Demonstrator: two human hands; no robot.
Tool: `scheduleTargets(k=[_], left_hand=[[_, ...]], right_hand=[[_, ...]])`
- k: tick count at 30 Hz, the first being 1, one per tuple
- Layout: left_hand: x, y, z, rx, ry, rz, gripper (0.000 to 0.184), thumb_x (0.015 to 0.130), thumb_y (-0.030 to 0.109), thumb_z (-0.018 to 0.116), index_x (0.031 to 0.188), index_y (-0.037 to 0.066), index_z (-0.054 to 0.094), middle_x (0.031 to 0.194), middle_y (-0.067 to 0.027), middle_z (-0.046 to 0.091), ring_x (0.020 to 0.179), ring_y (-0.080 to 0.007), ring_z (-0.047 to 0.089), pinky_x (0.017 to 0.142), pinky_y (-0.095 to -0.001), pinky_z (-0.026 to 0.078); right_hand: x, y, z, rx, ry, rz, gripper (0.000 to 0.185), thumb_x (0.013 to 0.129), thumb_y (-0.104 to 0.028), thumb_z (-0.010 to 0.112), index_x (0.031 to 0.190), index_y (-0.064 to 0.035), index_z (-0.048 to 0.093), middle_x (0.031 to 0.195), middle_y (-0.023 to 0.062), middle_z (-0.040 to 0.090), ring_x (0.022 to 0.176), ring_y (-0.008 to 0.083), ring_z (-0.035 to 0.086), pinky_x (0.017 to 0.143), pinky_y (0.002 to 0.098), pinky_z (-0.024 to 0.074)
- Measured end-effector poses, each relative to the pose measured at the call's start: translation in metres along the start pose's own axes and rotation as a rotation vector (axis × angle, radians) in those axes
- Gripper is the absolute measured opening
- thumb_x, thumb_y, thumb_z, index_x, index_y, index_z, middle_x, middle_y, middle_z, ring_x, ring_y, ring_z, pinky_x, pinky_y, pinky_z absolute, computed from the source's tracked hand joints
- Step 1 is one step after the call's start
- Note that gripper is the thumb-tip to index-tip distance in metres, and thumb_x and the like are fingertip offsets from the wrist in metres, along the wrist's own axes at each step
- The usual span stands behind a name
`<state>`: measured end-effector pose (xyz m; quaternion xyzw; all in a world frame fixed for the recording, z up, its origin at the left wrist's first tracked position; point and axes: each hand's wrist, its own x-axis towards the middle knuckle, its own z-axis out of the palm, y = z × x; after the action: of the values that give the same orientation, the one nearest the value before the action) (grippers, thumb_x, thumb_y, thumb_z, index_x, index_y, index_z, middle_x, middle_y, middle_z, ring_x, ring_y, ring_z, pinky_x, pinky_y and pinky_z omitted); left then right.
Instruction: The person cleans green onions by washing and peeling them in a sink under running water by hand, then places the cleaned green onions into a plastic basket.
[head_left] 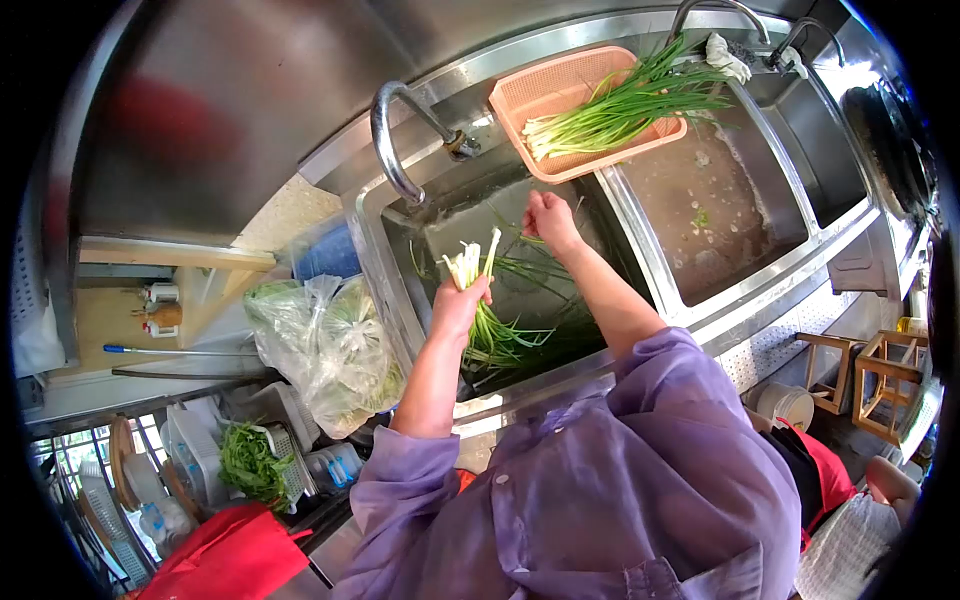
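My left hand (463,302) is closed around a bunch of scallions (484,335), white root ends up and green leaves trailing toward the water. Beside it, higher over the same basin, my right hand (549,219) has its fingers pinched together. A thin green leaf shows at those fingertips; the rest of the grip is hidden. Loose scallion leaves (545,277) float in the left sink basin (640,270), which holds water. Across the far sink edge sits a pink plastic basket (515,100) with a large pile of scallions (600,118) in it.
A curved faucet (385,125) rises behind the left basin. Murky water with bits fills the middle basin (700,215). A clear plastic bag of greens (330,345) lies left of the sink. Leafy greens (255,462) sit lower left; wooden stools (890,375) stand at right.
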<state>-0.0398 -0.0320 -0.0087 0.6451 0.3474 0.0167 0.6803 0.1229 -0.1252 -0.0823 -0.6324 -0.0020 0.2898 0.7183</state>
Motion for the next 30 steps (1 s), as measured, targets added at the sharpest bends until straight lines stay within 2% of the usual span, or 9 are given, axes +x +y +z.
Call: scheduleTargets(k=[1,4,7,13,16,20,23,27,30], left_hand=[[0.0,-0.002,-0.002,-0.028,0.023,0.037,0.01,0.077,0.007,0.053,0.084,-0.001,0.056,0.066,-0.004,0.055,0.056,-0.0108,0.05,0.055,-0.024,0.04],[0.002,0.0,-0.005,-0.106,-0.016,-0.023,0.012,0.077,0.007,0.055,0.087,0.001,0.056,0.072,-0.0049,0.056,0.057,-0.0112,0.051,0.056,-0.0252,0.041],[-0.003,0.005,-0.011,-0.196,-0.047,-0.085,0.014,0.078,0.007,0.055,0.091,0.003,0.055,0.076,-0.0043,0.056,0.059,-0.0115,0.051,0.055,-0.0253,0.042],[-0.002,0.005,-0.013,-0.158,-0.085,0.094,0.019,0.079,0.009,0.055,0.097,0.004,0.054,0.077,-0.0027,0.055,0.062,-0.0118,0.053,0.054,-0.0247,0.043],[-0.007,0.007,-0.015,-0.123,-0.116,0.063,0.019,0.08,0.008,0.054,0.099,0.004,0.053,0.077,-0.0026,0.055,0.061,-0.0116,0.052,0.053,-0.025,0.044],[-0.012,0.009,-0.012,-0.138,-0.056,0.103,0.017,0.079,0.007,0.054,0.096,0.002,0.055,0.072,-0.0027,0.055,0.058,-0.0116,0.052,0.051,-0.0247,0.043],[-0.012,0.003,-0.021,-0.082,-0.074,0.101,0.013,0.079,0.008,0.055,0.089,0.0,0.056,0.065,-0.0039,0.054,0.054,-0.0123,0.052,0.049,-0.0242,0.042],[-0.018,-0.001,-0.036,-0.103,-0.041,0.094,0.012,0.08,0.011,0.055,0.083,0.0,0.055,0.063,-0.0046,0.054,0.053,-0.0127,0.051,0.049,-0.0248,0.042],[-0.019,0.002,-0.039,-0.222,-0.009,0.047,0.012,0.08,0.013,0.054,0.082,0.001,0.056,0.065,-0.0043,0.054,0.056,-0.0126,0.051,0.051,-0.0251,0.042]], right_hand=[[-0.007,-0.005,0.002,0.0,-0.003,0.005,0.033,0.089,-0.029,0.041,0.075,0.0004,0.048,0.062,0.0057,0.053,0.043,0.0119,0.048,0.042,0.0245,0.0425],[-0.047,-0.03,0.013,-0.122,-0.479,-0.1,0.032,0.086,-0.032,0.048,0.079,-0.0005,0.053,0.061,0.0029,0.053,0.043,0.0076,0.043,0.043,0.0211,0.0375],[-0.044,-0.021,0.018,-0.203,-0.628,-0.08,0.029,0.085,-0.029,0.05,0.077,-0.0014,0.054,0.061,0.0016,0.053,0.045,0.0066,0.043,0.043,0.0212,0.0355],[-0.061,-0.029,0.035,-0.056,-0.664,-0.083,0.025,0.083,-0.024,0.054,0.068,-0.0037,0.054,0.06,-0.0015,0.05,0.05,0.006,0.042,0.048,0.0198,0.0345],[-0.055,-0.034,0.034,0.041,-0.628,0.176,0.02,0.082,-0.023,0.056,0.071,-0.0056,0.056,0.059,-0.002,0.049,0.05,0.0062,0.042,0.048,0.0188,0.0339],[-0.053,-0.037,0.029,0.005,-0.771,0.209,0.022,0.082,-0.024,0.055,0.07,-0.0054,0.056,0.058,-0.0022,0.048,0.05,0.0063,0.041,0.047,0.0191,0.0338],[-0.048,-0.038,0.028,0.031,-0.581,0.246,0.023,0.083,-0.025,0.055,0.072,-0.0043,0.056,0.057,-0.0022,0.046,0.049,0.0064,0.04,0.046,0.0193,0.0329],[-0.042,-0.038,0.027,-0.009,-0.557,0.172,0.022,0.084,-0.023,0.052,0.081,-0.0023,0.057,0.059,0.0001,0.05,0.05,0.0077,0.046,0.047,0.0194,0.038],[-0.072,-0.039,0.044,-0.148,-0.687,-0.137,0.03,0.086,-0.027,0.049,0.085,0.0027,0.055,0.063,0.0046,0.056,0.053,0.0103,0.053,0.049,0.0236,0.0453]])
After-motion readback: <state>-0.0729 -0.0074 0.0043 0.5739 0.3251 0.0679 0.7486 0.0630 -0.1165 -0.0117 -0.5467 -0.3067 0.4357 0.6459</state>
